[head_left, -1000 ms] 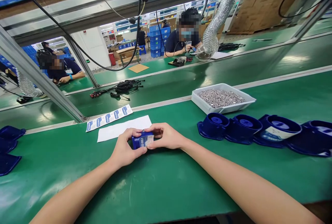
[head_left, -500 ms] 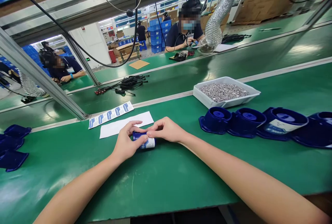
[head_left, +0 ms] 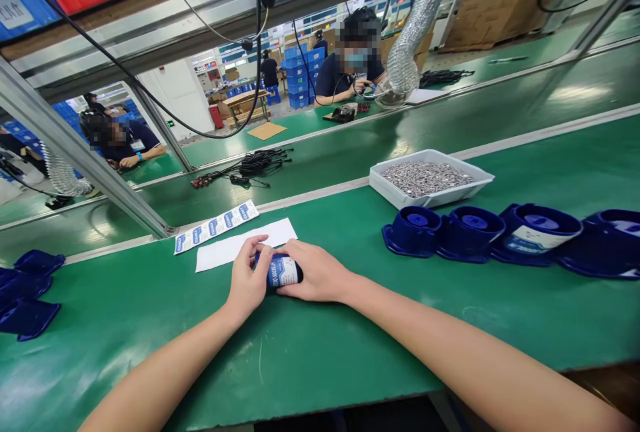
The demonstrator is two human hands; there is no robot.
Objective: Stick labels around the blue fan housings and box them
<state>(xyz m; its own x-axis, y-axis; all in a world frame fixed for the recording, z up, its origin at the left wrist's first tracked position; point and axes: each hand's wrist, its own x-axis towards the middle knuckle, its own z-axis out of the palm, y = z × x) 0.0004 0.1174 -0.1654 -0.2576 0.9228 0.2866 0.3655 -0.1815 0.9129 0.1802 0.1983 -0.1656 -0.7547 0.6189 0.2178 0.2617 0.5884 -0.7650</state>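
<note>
A dark blue plastic housing (head_left: pixel 300 273) lies on its side on the green table between my hands. Its curved side carries a white and blue label (head_left: pixel 283 272) that faces me. My left hand (head_left: pixel 249 273) grips the left end, thumb on top near the label's edge. My right hand (head_left: pixel 316 272) is wrapped round the right end, with the thumb low at the front and the fingers over the top. Just beyond them lie a blank white paper strip (head_left: pixel 215 257) and a sheet of printed labels (head_left: pixel 216 227).
To the right stands a row of blue housings (head_left: pixel 473 232), some labelled, before a white tray (head_left: pixel 385 195) of small metal parts. More blue housings (head_left: pixel 30 292) sit at far left. Beyond the ledge lie black cables (head_left: pixel 255 164). Co-workers (head_left: pixel 350 65) sit across the line.
My right hand has gone from pinching at the label's top to wrapping round the housing's right end. More of the label now shows. The view has shifted slightly.
</note>
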